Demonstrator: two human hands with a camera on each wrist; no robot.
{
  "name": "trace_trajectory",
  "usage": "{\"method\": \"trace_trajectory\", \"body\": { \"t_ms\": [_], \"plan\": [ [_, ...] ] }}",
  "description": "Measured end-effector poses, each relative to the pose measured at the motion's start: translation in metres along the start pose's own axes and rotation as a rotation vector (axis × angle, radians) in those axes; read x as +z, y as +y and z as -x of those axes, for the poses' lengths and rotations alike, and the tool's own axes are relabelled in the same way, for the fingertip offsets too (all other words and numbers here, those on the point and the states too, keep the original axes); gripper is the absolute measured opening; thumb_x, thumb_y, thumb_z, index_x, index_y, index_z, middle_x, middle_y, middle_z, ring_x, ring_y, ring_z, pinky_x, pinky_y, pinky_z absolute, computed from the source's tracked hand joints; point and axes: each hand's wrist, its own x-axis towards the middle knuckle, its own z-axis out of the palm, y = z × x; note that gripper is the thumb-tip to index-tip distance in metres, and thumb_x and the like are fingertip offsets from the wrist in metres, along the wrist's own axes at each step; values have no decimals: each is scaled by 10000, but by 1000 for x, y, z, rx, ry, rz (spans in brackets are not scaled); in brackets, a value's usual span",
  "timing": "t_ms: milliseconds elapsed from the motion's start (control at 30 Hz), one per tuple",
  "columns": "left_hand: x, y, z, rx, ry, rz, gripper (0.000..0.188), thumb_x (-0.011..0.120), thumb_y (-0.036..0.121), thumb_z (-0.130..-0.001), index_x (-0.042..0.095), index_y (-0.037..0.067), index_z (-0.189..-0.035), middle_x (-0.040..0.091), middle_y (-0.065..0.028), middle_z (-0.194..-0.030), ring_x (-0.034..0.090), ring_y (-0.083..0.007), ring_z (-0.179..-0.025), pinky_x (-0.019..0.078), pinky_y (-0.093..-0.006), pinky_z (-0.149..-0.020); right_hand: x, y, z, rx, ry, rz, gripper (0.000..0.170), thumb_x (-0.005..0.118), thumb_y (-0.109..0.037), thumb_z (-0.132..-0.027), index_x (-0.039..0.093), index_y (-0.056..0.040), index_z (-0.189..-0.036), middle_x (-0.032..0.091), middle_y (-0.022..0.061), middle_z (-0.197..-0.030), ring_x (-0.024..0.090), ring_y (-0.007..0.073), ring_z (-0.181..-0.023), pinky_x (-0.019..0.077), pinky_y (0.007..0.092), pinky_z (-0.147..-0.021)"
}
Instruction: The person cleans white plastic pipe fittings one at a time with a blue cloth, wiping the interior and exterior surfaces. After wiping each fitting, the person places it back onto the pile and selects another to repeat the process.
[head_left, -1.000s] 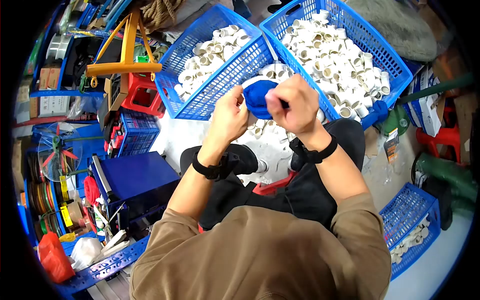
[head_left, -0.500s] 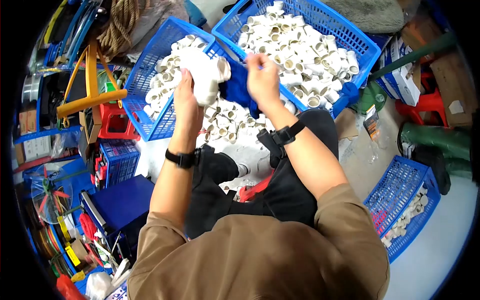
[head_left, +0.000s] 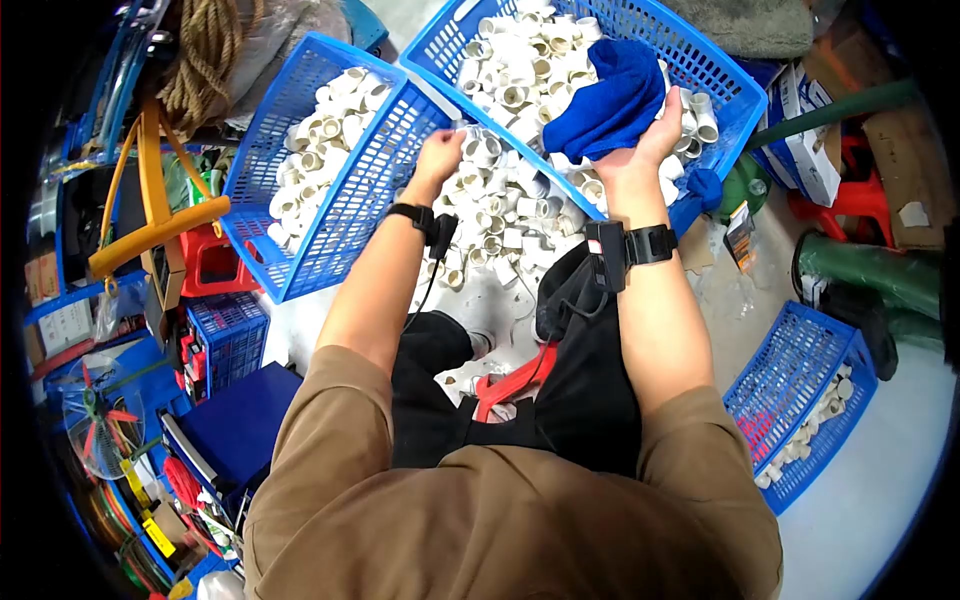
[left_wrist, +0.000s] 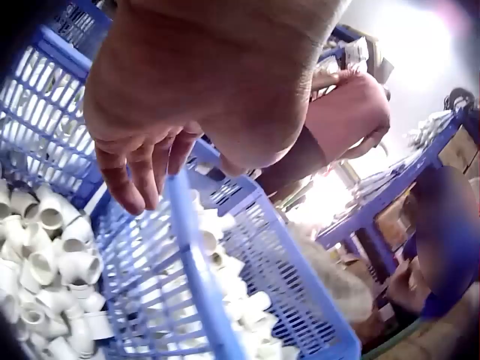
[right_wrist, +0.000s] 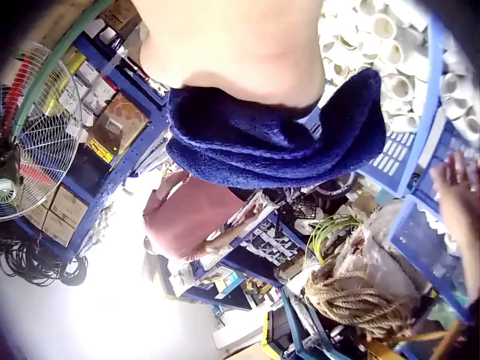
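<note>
In the head view, my left hand is by the facing rims of two blue crates, with no fitting visible in it. The left wrist view shows that hand palm down, its fingers hanging loosely at a crate rim. My right hand holds a bunched blue cloth above the right crate, palm up; the cloth hides most of its fingers. From the right wrist, the cloth hangs around the hand. White pipe fittings lie in a pile on the floor between the crates and my legs.
The left crate and right crate hold many white fittings. A third crate stands at the lower right. An orange metal frame, a fan and a dark blue box are on the left.
The white piece that was in my left hand is out of it, and that hand has moved right to the crate rims. My right hand has carried the cloth right, over the right crate.
</note>
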Motion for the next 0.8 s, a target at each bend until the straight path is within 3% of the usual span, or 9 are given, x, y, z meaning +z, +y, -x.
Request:
{"method": "trace_trajectory", "body": {
  "t_ms": [33, 100, 167, 233, 367, 433, 533, 800],
  "plan": [
    [9, -32, -17, 30, -1, -204, 407, 642, 338, -939, 678, -17, -1134, 690, -100, -902, 670, -139, -847, 525, -276, -650, 1, 0, 0, -6, 9, 8, 715, 432, -646, -918, 588, -71, -1314, 627, 134, -1289, 586, 312, -1165, 422, 465, -1058],
    [23, -56, -8, -64, -37, -386, 403, 665, 336, -899, 705, -36, -1050, 717, -155, -872, 705, -207, -852, 546, -327, -727, 1, 0, -3, 77, -83, -17, 687, 454, -643, -911, 615, -73, -1260, 652, 125, -1228, 604, 302, -1117, 451, 457, -1017],
    [34, -87, -7, -7, -11, -442, 517, 656, 386, -852, 672, -53, -1125, 698, -278, -1054, 675, -415, -1000, 518, -433, -903, -2, 2, -11, 98, -92, -41, 636, 472, -616, -914, 644, -73, -1197, 680, 115, -1142, 631, 292, -1049, 488, 437, -961],
    [39, -96, -4, 1, -35, -588, 478, 628, 343, -865, 657, -41, -1148, 667, -272, -1162, 634, -390, -1123, 496, -448, -977, -11, 6, -21, 115, -268, -109, 600, 447, -541, -953, 604, -26, -1218, 674, 142, -1075, 640, 274, -981, 518, 403, -893],
    [49, -97, -14, -201, -70, -750, 449, 555, 274, -916, 573, -16, -1259, 648, -250, -1223, 627, -375, -1155, 503, -456, -976, -9, 13, -22, 97, -249, -139, 504, 491, -433, -966, 599, -10, -1217, 663, 150, -1105, 638, 280, -987, 528, 408, -880],
    [57, -112, -31, -252, -60, -748, 436, 520, 298, -945, 553, 14, -1274, 641, -233, -1247, 636, -373, -1143, 514, -467, -951, -5, 13, -19, 148, -193, -110, 522, 486, -498, -946, 667, -49, -1141, 706, 131, -1023, 670, 275, -930, 533, 401, -875],
    [65, -120, -46, -254, -97, -769, 440, 523, 298, -941, 541, 16, -1279, 647, -227, -1238, 646, -375, -1126, 525, -462, -930, -6, 18, -20, 198, -353, -92, 507, 466, -444, -977, 650, -3, -1146, 709, 138, -1041, 678, 262, -918, 542, 379, -851],
    [81, -138, -70, -140, -32, -831, 386, 454, 281, -989, 570, 11, -1240, 694, -214, -1128, 692, -380, -1003, 552, -464, -845, 15, 40, -7, 176, -180, 75, 410, 499, -348, -977, 654, -2, -1131, 718, 124, -1029, 694, 240, -880, 557, 365, -830]
  ]
}}
